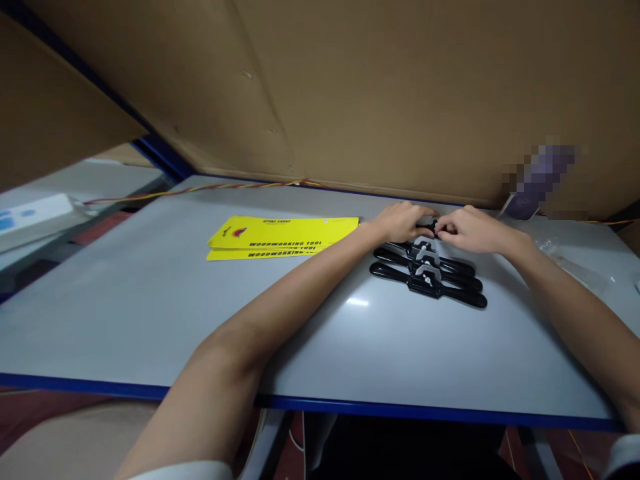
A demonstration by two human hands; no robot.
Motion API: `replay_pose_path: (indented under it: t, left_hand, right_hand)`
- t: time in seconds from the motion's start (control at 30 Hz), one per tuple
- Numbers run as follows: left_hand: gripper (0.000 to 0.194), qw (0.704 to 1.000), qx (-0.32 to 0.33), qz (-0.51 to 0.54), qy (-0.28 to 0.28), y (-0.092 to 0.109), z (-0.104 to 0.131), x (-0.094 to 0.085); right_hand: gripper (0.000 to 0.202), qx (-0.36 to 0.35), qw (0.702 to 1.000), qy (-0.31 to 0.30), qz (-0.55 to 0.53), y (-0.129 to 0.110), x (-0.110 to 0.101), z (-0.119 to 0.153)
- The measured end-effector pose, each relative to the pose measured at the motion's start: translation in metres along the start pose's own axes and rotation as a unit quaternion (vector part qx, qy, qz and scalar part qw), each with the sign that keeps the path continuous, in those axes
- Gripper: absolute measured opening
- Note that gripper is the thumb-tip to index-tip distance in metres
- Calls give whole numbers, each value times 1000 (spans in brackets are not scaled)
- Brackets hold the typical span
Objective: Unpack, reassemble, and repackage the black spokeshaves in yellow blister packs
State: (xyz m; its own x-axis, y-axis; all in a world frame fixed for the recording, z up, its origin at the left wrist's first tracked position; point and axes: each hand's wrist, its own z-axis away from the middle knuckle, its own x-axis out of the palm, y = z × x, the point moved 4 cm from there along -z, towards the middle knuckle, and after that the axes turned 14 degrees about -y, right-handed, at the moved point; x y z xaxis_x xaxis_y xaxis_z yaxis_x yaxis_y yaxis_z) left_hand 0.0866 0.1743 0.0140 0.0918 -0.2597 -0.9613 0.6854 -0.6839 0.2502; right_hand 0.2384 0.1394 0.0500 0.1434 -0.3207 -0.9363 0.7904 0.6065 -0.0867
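Several black spokeshaves lie in a row on the table, each with two handles and a pale metal blade at its centre. The nearest spokeshave (425, 285) is seen whole, while those farther back overlap one another. At the far end of the row, my left hand (406, 221) has its fingers bent round another spokeshave (431, 227), mostly covered by both hands. From the other side, my right hand (467, 229) pinches at the middle of that same tool. Its fingertips are close to those of my left hand, and what they press on is partly hidden.
Yellow printed cards (280, 233) lie stacked left of the spokeshaves. Clear plastic wrapping (575, 267) is by my right forearm. A blurred-out purple item (537, 180) leans against the cardboard wall (375, 100). A twisted cable (215, 188) runs along the table's (125, 300) back edge.
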Motion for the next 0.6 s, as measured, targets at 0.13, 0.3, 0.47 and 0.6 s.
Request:
replay_pose_path:
  t: [0.13,0.3,0.47,0.6]
  left_hand:
    - [44,1000,-3,3,3,0,0,0]
    - [42,1000,-1,1,1,1,1,0]
    - [44,1000,-7,-1,-2,1,1,0]
    - [42,1000,-8,4,-2,1,1,-1]
  right_hand:
    - [31,16,1000,13,13,1,-5,3]
    - [32,27,999,43,9,11,-2,0]
    - [29,-2,995,98,11,17,-1,-3]
    - [26,-36,994,99,-7,15,-3,-3]
